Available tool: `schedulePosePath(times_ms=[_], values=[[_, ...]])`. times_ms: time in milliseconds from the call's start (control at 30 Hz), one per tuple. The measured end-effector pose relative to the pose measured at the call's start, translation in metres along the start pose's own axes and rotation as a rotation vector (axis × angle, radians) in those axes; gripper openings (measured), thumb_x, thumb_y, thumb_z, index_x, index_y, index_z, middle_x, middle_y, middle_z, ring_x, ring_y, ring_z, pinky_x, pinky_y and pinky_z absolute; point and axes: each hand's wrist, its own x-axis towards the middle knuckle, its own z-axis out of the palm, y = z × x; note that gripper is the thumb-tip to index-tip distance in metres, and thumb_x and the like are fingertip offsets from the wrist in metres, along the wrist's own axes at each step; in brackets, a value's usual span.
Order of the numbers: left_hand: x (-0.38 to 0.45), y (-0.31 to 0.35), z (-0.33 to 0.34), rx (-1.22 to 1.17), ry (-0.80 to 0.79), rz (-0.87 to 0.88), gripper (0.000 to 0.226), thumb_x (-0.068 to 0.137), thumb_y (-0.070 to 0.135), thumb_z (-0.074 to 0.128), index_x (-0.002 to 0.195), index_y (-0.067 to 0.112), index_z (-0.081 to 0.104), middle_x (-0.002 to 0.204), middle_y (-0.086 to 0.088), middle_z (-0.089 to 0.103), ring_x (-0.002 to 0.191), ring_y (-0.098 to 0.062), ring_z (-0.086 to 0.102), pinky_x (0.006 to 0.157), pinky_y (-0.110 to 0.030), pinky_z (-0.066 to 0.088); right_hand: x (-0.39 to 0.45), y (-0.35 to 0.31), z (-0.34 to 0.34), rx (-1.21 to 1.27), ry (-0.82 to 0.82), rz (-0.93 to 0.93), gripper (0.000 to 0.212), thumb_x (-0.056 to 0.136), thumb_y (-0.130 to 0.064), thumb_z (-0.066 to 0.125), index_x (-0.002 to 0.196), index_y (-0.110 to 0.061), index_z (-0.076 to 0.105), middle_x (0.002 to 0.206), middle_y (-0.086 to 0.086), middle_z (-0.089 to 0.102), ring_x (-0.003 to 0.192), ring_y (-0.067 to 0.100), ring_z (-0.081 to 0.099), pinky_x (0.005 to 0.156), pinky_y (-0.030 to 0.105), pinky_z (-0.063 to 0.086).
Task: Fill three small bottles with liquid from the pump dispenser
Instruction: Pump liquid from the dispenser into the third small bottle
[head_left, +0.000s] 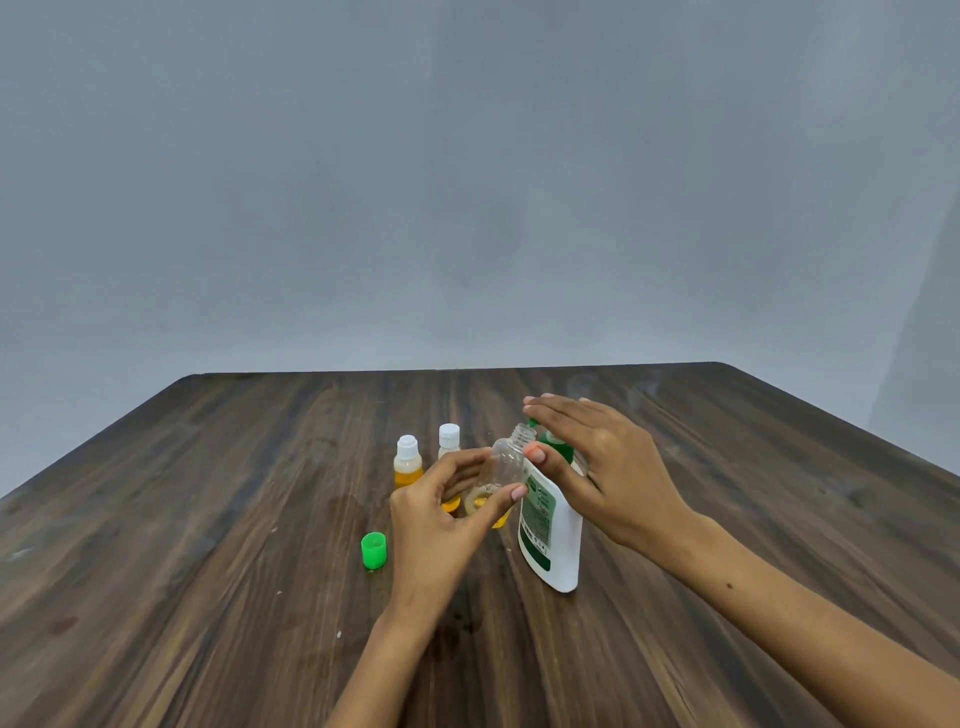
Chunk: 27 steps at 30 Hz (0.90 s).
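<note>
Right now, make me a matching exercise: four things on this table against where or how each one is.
Things:
1. green cap
2. open clear bottle
3. pump dispenser
4. two white-capped bottles

States:
A. under the right hand, which presses its green top
B. gripped tilted by the left hand
C. lying loose on the table
D. standing closed, yellow liquid inside

Pairs: 1-C, 2-B, 3-A, 4-D

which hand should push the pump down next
Right. The right hand already rests flat on the green pump head, while the left hand grips the open clear bottle by the nozzle.
</note>
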Motion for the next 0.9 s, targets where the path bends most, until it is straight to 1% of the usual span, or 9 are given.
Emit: schedulePosePath(times_ms=[133,200,333,400,467,533,600,767,900], values=[[-0.0006,0.0014,-0.0009,0.003,-0.001,-0.001,0.037,0.062,0.027,0.085,0.095,0.030,0.069,0.092,0.022,0.073,0.088,0.004,0.069,0.076,-0.009,0.052,0.0015,0.0038,-0.0024,0.024,-0.048,-0.004,0.075,0.093,-0.067,0.018,0.126,-0.015,0.061,0.130,-0.002,0.058,0.123,0.012,0.051,0.102,0.029,0.034],[-0.0003,0.0013,-0.0009,0.011,-0.001,0.004,0.037,0.063,0.028,0.085,0.095,0.031,0.069,0.091,0.022,0.073,0.088,0.004,0.069,0.076,-0.008,0.051,0.0027,0.0053,-0.0028,0.036,-0.057,-0.008,0.075,0.093,-0.067,0.018,0.127,-0.015,0.060,0.132,-0.003,0.057,0.125,0.011,0.048,0.104,0.029,0.032],[-0.0008,-0.0006,-0.0004,0.010,-0.006,0.004,0.038,0.063,0.028,0.085,0.097,0.024,0.071,0.091,0.015,0.074,0.089,0.002,0.070,0.078,-0.011,0.053,0.0002,0.0032,-0.0005,0.001,-0.027,-0.016,0.071,0.094,-0.064,0.021,0.121,-0.014,0.063,0.125,-0.002,0.062,0.118,0.013,0.055,0.099,0.027,0.036],[-0.0014,-0.0003,-0.0005,0.007,-0.004,0.004,0.038,0.062,0.029,0.085,0.097,0.026,0.070,0.090,0.018,0.074,0.089,0.003,0.070,0.077,-0.010,0.053,-0.0027,0.0033,0.0004,-0.014,-0.024,-0.019,0.070,0.094,-0.063,0.022,0.121,-0.014,0.064,0.124,-0.001,0.063,0.117,0.014,0.056,0.098,0.026,0.036],[-0.0015,0.0010,-0.0005,0.002,0.003,-0.001,0.037,0.062,0.026,0.085,0.095,0.030,0.069,0.091,0.021,0.073,0.088,0.004,0.069,0.077,-0.009,0.052,-0.0019,0.0052,-0.0006,-0.001,-0.043,-0.013,0.071,0.094,-0.064,0.022,0.124,-0.014,0.062,0.127,-0.002,0.061,0.119,0.013,0.054,0.100,0.028,0.036],[-0.0014,0.0014,-0.0004,-0.007,0.013,-0.012,0.036,0.063,0.021,0.087,0.093,0.030,0.070,0.091,0.021,0.073,0.087,0.004,0.069,0.076,-0.009,0.052,0.0009,0.0073,-0.0024,0.013,-0.059,-0.013,0.072,0.093,-0.065,0.021,0.126,-0.015,0.060,0.130,-0.003,0.059,0.123,0.011,0.051,0.102,0.030,0.036],[-0.0009,0.0015,-0.0006,-0.008,0.016,-0.012,0.036,0.063,0.019,0.087,0.093,0.030,0.070,0.091,0.022,0.073,0.087,0.005,0.069,0.076,-0.008,0.051,0.0031,0.0071,-0.0025,0.014,-0.055,-0.018,0.073,0.093,-0.066,0.020,0.125,-0.015,0.061,0.130,-0.003,0.059,0.123,0.011,0.051,0.103,0.029,0.035],[-0.0005,-0.0003,-0.0007,-0.007,0.018,-0.004,0.037,0.063,0.022,0.087,0.097,0.026,0.071,0.091,0.018,0.074,0.089,0.002,0.070,0.077,-0.010,0.053,-0.0016,0.0024,0.0011,-0.026,-0.005,-0.016,0.069,0.094,-0.063,0.023,0.118,-0.014,0.066,0.121,-0.001,0.065,0.113,0.013,0.058,0.096,0.024,0.037],[-0.0008,0.0004,-0.0010,-0.013,0.020,-0.002,0.038,0.063,0.025,0.087,0.097,0.025,0.072,0.093,0.016,0.075,0.090,0.001,0.070,0.078,-0.011,0.053,0.0002,0.0050,-0.0013,-0.026,-0.047,-0.015,0.071,0.094,-0.065,0.021,0.123,-0.015,0.063,0.126,-0.002,0.061,0.119,0.012,0.054,0.099,0.025,0.035]])
